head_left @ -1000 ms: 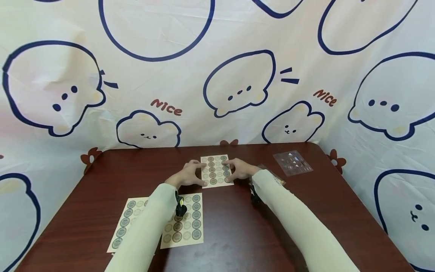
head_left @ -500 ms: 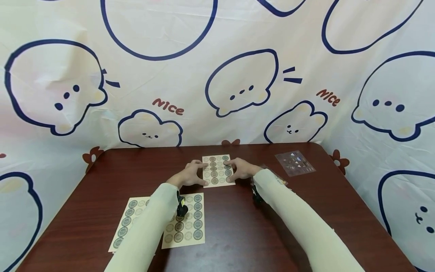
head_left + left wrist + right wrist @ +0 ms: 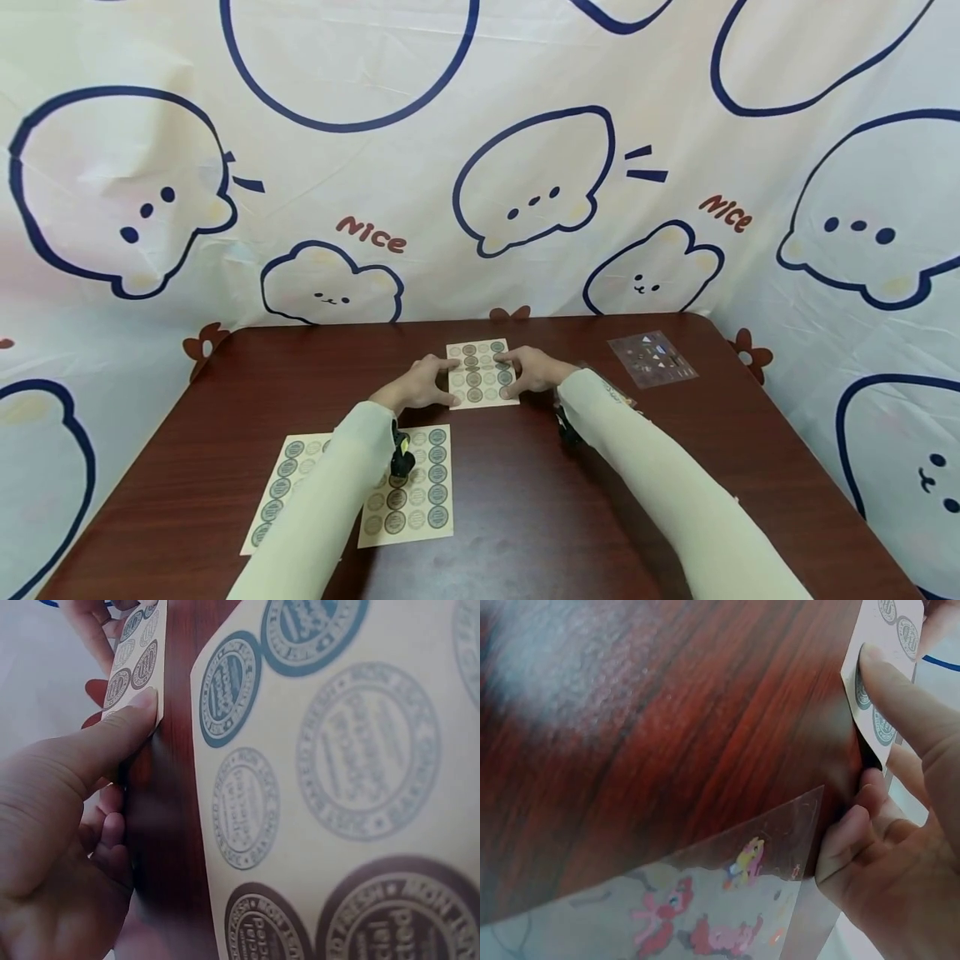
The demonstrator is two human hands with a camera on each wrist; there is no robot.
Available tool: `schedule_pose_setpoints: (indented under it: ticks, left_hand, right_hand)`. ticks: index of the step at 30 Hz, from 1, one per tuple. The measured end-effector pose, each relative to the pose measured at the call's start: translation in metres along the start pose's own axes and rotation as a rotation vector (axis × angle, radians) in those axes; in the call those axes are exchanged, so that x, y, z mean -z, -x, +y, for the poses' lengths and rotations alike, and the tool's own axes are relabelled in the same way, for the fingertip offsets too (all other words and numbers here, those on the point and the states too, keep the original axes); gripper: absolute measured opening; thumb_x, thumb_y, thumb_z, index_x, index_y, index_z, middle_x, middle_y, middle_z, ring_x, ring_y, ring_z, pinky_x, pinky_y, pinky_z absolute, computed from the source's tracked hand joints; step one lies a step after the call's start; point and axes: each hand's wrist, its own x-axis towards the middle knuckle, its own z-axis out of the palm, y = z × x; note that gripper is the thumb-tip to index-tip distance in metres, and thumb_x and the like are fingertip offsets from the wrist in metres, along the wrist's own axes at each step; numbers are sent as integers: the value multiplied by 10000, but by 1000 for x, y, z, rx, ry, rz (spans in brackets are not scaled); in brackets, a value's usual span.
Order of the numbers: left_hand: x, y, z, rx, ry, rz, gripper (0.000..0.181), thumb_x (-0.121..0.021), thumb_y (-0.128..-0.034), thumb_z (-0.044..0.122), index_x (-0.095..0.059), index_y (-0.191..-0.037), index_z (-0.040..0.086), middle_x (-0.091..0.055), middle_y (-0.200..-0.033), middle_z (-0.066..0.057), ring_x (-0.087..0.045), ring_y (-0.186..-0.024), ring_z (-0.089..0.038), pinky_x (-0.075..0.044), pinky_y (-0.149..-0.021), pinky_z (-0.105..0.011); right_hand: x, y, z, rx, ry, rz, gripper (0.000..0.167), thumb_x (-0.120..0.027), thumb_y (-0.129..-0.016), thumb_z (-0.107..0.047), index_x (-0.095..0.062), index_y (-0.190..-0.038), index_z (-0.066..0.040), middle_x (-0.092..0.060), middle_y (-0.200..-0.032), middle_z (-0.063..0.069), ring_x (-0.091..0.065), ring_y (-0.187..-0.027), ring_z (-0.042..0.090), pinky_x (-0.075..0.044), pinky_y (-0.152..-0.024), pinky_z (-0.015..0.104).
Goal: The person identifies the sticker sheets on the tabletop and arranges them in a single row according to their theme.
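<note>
A cream sticker sheet (image 3: 483,377) with rows of round label stickers is at the far middle of the table. My left hand (image 3: 417,385) holds its left edge, and my right hand (image 3: 536,370) grips its right edge. In the left wrist view, the left thumb (image 3: 139,712) lies on the sheet's face near a corner. In the right wrist view, the right thumb (image 3: 889,682) presses on the face, with the edge there slightly raised from the table and other fingers curled below. Under my left forearm lie two larger sticker sheets (image 3: 437,483) (image 3: 281,479), partly covered by the sleeve.
A clear plastic sticker sheet (image 3: 652,360) with small printed shapes lies at the table's back right. Another clear sheet with colourful cartoon pony stickers (image 3: 667,915) is partly hidden beneath the right forearm. A patterned cloth (image 3: 420,167) hangs behind the brown table (image 3: 540,517).
The held sheet's near edge has shifted slightly up and away, with both hands keeping hold of it. The head view has turned a little. The other sheets stay where they were.
</note>
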Motion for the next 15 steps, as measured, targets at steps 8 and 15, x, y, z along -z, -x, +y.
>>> schedule_pose_setpoints:
  ticks: [8,15]
  left_hand:
    - [3,0,3,16,3,-2,763,-786,-892,180,-411,-1552,116,-535,-1352,-165,-499,-1248,-298,-362,-1155,-491]
    - [0,1,3,9,7,-3,764,-780,-896,165,-401,-1557,121,-533,-1333,-164,-513,-1173,-273,-391,-1111,-466]
  right_hand:
    - [2,-2,1,19,12,17,740,-814,-868,-247,-476,-1520,-162,-600,-1174,123,-526,-1053,206,-431,-1043,386]
    - [-1,-2,3,24,-12,32,743,-813,-868,-224,-471,-1523,-149,-563,-990,65,-494,-902,166,-412,-892,300]
